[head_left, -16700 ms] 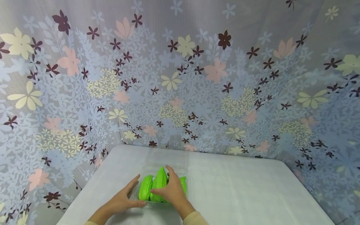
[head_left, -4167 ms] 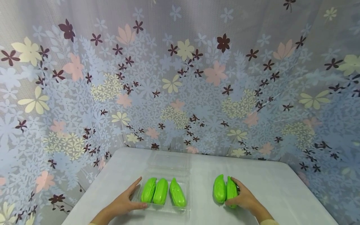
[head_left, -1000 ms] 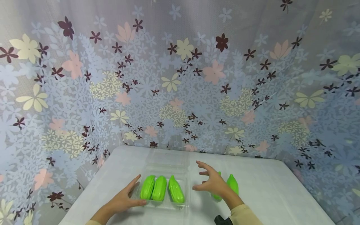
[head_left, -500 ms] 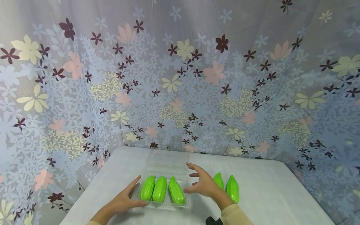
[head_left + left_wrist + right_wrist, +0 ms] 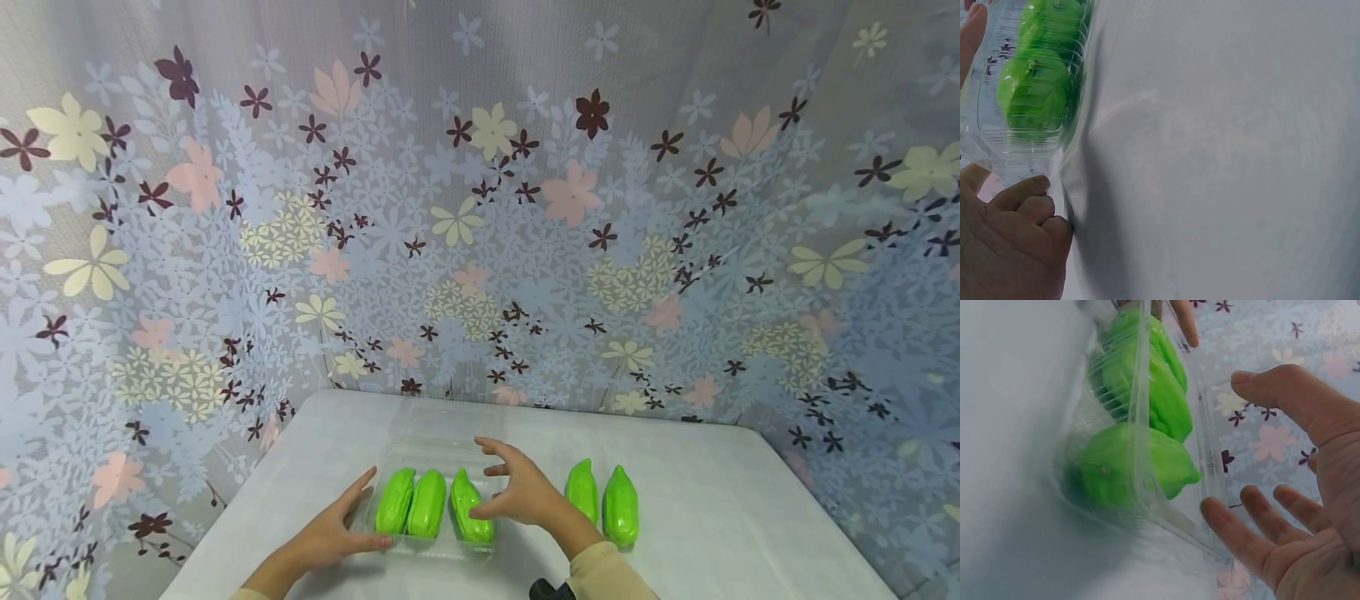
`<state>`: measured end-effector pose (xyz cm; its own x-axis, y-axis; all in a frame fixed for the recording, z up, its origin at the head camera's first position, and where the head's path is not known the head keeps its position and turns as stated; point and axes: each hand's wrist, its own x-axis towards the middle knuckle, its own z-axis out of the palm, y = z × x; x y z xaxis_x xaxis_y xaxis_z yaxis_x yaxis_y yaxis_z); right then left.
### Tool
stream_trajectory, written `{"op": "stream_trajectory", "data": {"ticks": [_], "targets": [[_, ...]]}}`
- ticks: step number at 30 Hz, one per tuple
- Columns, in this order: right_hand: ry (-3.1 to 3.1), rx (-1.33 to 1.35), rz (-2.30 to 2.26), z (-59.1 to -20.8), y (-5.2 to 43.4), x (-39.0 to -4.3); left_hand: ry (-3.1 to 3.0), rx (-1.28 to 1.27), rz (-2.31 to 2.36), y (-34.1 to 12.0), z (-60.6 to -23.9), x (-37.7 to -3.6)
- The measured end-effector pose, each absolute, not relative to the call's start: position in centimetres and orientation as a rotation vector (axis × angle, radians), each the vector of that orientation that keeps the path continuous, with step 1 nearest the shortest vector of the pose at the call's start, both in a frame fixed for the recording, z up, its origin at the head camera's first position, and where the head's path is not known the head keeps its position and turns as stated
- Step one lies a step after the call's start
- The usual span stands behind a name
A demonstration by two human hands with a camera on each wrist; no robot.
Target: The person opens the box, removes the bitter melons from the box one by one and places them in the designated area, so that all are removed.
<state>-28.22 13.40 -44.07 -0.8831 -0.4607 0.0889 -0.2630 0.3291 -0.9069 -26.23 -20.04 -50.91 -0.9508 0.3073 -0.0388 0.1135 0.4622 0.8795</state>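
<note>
Floral curtain (image 5: 480, 208) hangs behind and to both sides of the white table (image 5: 712, 517); clear plastic clamshell tray (image 5: 442, 450) sits on the table near its front edge, lid laid open toward the curtain; 3 green gourds (image 5: 427, 502) lie side by side inside the tray; 2 more green gourds (image 5: 611, 504) lie on the bare table to the right, well apart from the tray; left hand (image 5: 330, 533) rests against the tray's left wall, fingers straight along it, thumb at the near corner; right hand (image 5: 517, 487) hovers above the tray's right side, fingers spread wide, holding nothing.
</note>
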Motion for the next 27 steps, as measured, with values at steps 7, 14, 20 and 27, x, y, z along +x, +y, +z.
{"op": "stream_trajectory", "data": {"ticks": [7, 14, 20, 27], "targets": [[2.488, -0.666, -1.426, -44.2, 12.1, -28.0, 2.506, 0.376, 1.502, -20.0, -50.8, -26.2], [2.594, -0.682, -1.170, -44.2, 10.1, -28.0, 2.511, 0.367, 1.497, -20.0, -50.7, -26.1], [2.659, -0.680, -1.071, -44.8, 9.1, -28.0, 2.514, 0.364, 1.498, -20.1, -50.7, -26.1], [2.693, -0.571, -1.071, -45.9, 8.3, -28.2, 2.503, 0.366, 1.508, -19.9, -50.8, -26.1]]}}
